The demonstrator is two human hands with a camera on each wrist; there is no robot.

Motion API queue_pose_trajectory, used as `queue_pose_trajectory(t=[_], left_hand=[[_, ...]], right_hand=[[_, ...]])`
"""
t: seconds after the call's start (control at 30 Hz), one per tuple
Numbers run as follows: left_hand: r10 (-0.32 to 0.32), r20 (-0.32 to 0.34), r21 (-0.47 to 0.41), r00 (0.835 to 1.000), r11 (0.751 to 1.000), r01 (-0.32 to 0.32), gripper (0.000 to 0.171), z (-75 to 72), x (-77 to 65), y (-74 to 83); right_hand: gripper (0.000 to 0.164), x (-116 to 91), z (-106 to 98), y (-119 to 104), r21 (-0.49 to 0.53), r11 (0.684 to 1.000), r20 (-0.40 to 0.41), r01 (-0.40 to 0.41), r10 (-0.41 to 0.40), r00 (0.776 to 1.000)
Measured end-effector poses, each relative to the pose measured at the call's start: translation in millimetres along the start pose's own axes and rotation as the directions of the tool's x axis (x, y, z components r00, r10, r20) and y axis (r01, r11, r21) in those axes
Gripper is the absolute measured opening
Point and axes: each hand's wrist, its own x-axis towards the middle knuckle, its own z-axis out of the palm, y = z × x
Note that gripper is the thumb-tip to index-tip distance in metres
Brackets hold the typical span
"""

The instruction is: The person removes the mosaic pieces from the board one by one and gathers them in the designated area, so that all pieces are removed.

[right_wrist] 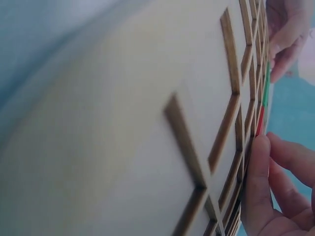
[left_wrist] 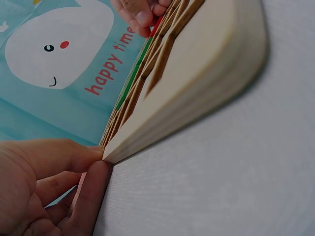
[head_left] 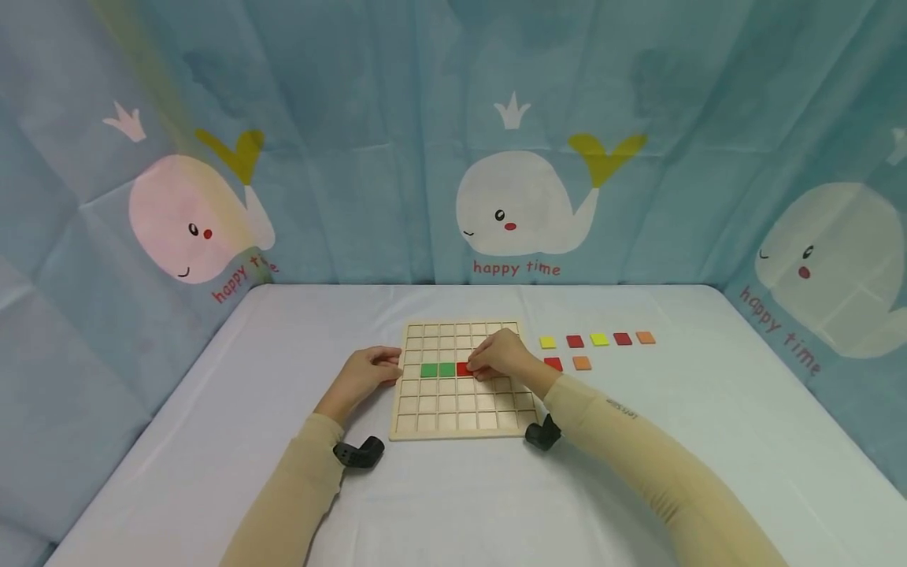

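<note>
A pale wooden grid board (head_left: 425,405) lies flat on the table. Two green tiles (head_left: 429,370) sit side by side in one of its rows, with a red square tile (head_left: 463,368) directly to their right. My right hand (head_left: 501,354) reaches over the board and pinches the red tile at its right side; the fingertips partly cover it. In the right wrist view, thumb and forefinger (right_wrist: 260,142) meet at the red strip. My left hand (head_left: 361,378) holds the board's left edge; the left wrist view has the thumb and fingers (left_wrist: 88,155) pinching the rim.
Right of the board, loose yellow, red and orange tiles (head_left: 599,339) lie in two rows on the white tablecloth (head_left: 638,425). The right forearm passes in front of them. A blue curtain (head_left: 368,197) printed with whales hangs behind the table. Each wrist wears a black device (head_left: 359,452).
</note>
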Motion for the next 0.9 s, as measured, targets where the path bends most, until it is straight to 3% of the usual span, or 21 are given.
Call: queue_pose_trajectory(t=[0.3,0.9], left_hand=[[0.011,-0.005,-0.027,1.000,1.000,-0.011,0.048,1.3,0.5,-0.7],[0.006,-0.010,-0.007,1.000,1.000,-0.006,0.047,0.6,-1.1,-1.2]], right_hand=[[0.009,-1.0,-0.8,-1.5,-0.078,0.996,-0.031,0.036,-0.039,0.999],[0.005,-1.9,4.7,-3.7,-0.035,0.998,-0.046,0.049,-0.051,0.998]])
